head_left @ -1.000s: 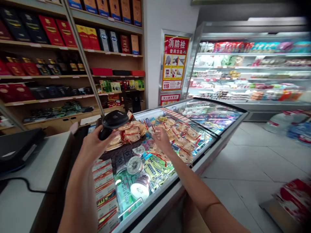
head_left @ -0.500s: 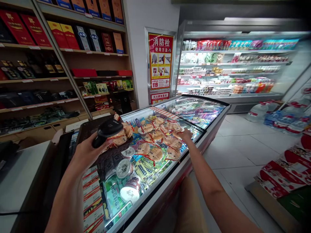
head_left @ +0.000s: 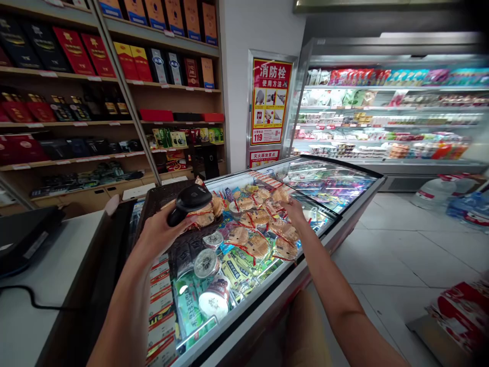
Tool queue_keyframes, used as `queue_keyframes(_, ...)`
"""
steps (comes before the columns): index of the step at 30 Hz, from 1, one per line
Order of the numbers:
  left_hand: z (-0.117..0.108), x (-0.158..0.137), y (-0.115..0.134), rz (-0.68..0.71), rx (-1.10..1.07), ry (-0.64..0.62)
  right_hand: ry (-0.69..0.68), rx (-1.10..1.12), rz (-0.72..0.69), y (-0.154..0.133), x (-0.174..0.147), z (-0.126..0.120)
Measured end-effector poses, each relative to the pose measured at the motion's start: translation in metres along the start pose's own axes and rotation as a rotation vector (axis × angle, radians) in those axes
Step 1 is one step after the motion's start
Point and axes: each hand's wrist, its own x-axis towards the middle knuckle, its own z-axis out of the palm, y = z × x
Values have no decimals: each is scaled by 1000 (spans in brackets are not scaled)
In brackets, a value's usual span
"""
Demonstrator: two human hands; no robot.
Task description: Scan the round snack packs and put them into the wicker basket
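Observation:
In my left hand [head_left: 158, 232] is a black barcode scanner [head_left: 194, 198], gripped with my fingers closed around it. Below the scanner, several round packaged wafers [head_left: 206, 219] lie at the end of a dark woven basket [head_left: 160, 191]. My right hand [head_left: 295, 211] is at the far right of a pile of similar packs [head_left: 256, 245], fingers closed on one packaged wafer [head_left: 280, 194] that stands up from the pile. The pile lies on the glass-topped chest freezer. Ice cream cups [head_left: 206, 263] show nearer to me.
The chest freezer [head_left: 344, 224] runs away to the right, with a black-edged lid. At left is a white counter [head_left: 72, 265] with a black device [head_left: 30, 234] and a cable. Boxed goods fill the shelves behind. Water jugs [head_left: 439, 193] and red cartons [head_left: 462, 316] stand on the floor.
The view has turned left, so everything sits further right. My right hand has raised a packaged wafer at the pile's edge. My left hand still holds the scanner above the basket.

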Motion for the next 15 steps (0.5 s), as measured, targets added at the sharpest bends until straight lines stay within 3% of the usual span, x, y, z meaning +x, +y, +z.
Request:
queue_keyframes(3, 4, 0, -1, 40, -11, 2, -209, 385, 173, -15, -30, 40)
queue_keyframes(5, 8, -1, 1, 68, -20, -27, -309, 518, 249, -24, -51, 67)
queue_keyframes(9, 13, -5, 5, 95, -43, -74, -376, 477, 246, -36, -90, 107)
queue_keyframes(15, 13, -7, 1, 152, -77, -91, -486, 428, 165, -42, -121, 136)
